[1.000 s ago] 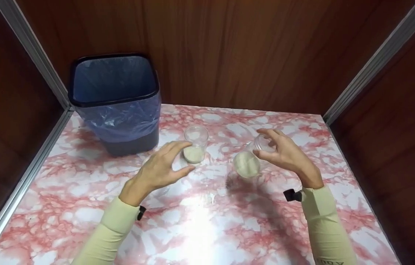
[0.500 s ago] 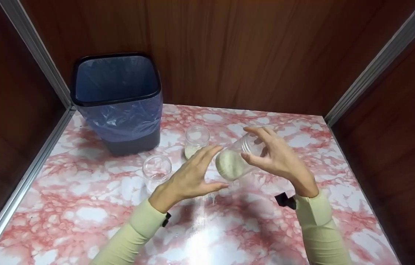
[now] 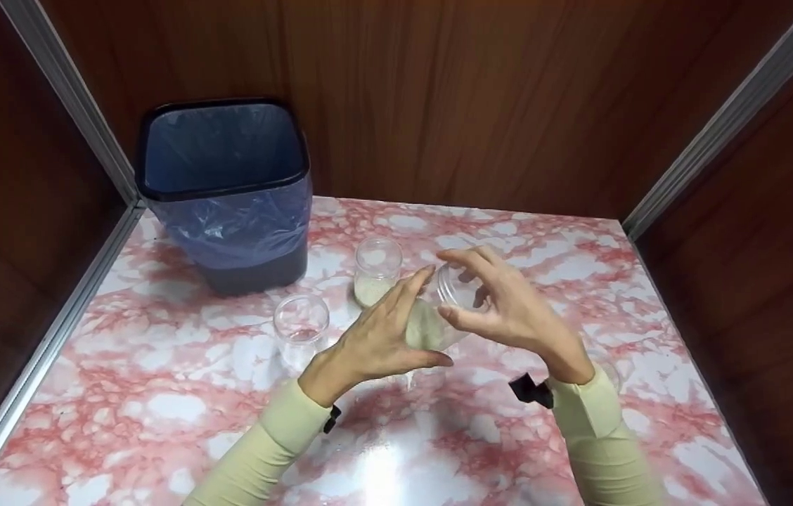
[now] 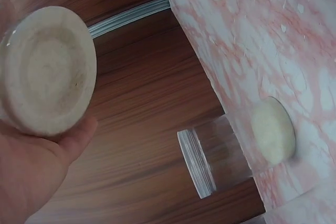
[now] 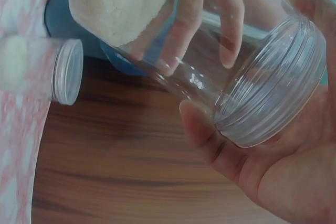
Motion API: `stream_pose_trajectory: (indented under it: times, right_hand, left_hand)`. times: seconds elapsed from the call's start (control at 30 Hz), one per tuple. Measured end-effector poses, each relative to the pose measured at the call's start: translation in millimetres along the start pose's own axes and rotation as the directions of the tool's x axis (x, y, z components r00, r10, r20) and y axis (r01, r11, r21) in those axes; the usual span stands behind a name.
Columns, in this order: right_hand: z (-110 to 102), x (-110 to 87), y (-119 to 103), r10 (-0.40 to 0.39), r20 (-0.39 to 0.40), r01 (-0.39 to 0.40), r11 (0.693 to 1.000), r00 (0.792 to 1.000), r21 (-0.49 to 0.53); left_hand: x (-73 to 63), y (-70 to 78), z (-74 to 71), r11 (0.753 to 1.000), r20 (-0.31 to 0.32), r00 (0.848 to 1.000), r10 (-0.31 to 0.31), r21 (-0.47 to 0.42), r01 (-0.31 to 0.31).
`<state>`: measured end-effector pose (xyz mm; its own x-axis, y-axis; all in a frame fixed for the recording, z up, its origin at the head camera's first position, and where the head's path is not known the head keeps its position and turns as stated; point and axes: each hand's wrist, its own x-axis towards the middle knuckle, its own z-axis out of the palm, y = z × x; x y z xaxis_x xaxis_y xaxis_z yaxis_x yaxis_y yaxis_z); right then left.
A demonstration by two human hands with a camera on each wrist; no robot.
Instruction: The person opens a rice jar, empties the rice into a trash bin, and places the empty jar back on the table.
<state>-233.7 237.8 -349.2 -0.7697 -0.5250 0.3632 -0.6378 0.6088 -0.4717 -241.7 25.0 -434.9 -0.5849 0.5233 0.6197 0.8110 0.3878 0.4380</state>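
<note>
A clear plastic jar [image 3: 424,327], part filled with pale rice-like grains [image 5: 123,3], is held tilted above the table between both hands. My right hand [image 3: 512,309] grips its ridged, clear screw-lid end [image 5: 273,87], thumb and fingers on opposite sides. At the lower end my left hand [image 3: 375,341] wraps fingers and thumb round the jar; the round base [image 4: 52,72] faces the left wrist camera. Just behind the left fingers a second clear jar [image 3: 378,263] with pale grains stands upright on the table. Left of that hand is a third clear jar [image 3: 301,327], with no grains visible.
A bin [image 3: 256,277] lined with a bluish bag stands at the back left. Wooden panels [image 3: 467,98] with metal edge strips enclose the marbled red-and-white table [image 3: 122,393]. A clear round rim [image 3: 609,372] shows partly behind the right sleeve.
The right hand has carried the tilted jar leftward. My left hand has moved right, away from the third jar, and closed round the jar's lower end.
</note>
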Motion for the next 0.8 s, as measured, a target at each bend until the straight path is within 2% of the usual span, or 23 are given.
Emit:
stream_pose_trajectory:
  times: [0.13,0.27,0.43,0.53,0.63,0.7,0.8]
  right_hand:
    - [-0.3,0.2,-0.7,-0.001,0.069,-0.001,1.000,0.998,0.023]
    - [-4.0,-0.3,-1.1,0.023,0.171,-0.024,1.000,0.985,0.003]
    - [-4.5,1.1,-4.1,0.105,0.181,-0.078,0.986,0.978,-0.147]
    - [-0.9,3.9,-6.0,0.173,0.181,-0.131,0.966,0.968,-0.224]
    - [2.8,5.8,-6.5,0.221,0.186,-0.174,0.956,0.957,-0.238]
    - [3.9,5.6,-6.2,0.223,0.181,-0.180,0.958,0.958,-0.225]
    - [3.3,3.8,-4.8,0.161,0.168,-0.127,0.972,0.972,-0.198]
  left_hand:
    - [-2.3,-0.4,2.5,0.999,-0.050,0.999,0.019,0.026,-0.018]
    - [-5.9,-0.5,4.0,0.987,-0.094,0.995,0.040,0.159,-0.025]
    - [-10.0,1.0,4.8,0.931,-0.128,0.989,0.071,0.364,-0.020]
    - [-10.6,2.2,5.3,0.900,-0.130,0.987,0.090,0.436,-0.025]
    - [-11.0,3.2,4.6,0.877,-0.118,0.987,0.105,0.479,-0.037]
    - [-11.6,3.1,3.1,0.875,-0.100,0.989,0.105,0.481,-0.044]
    - [-12.2,1.7,-0.9,0.908,-0.061,0.994,0.086,0.415,-0.053]
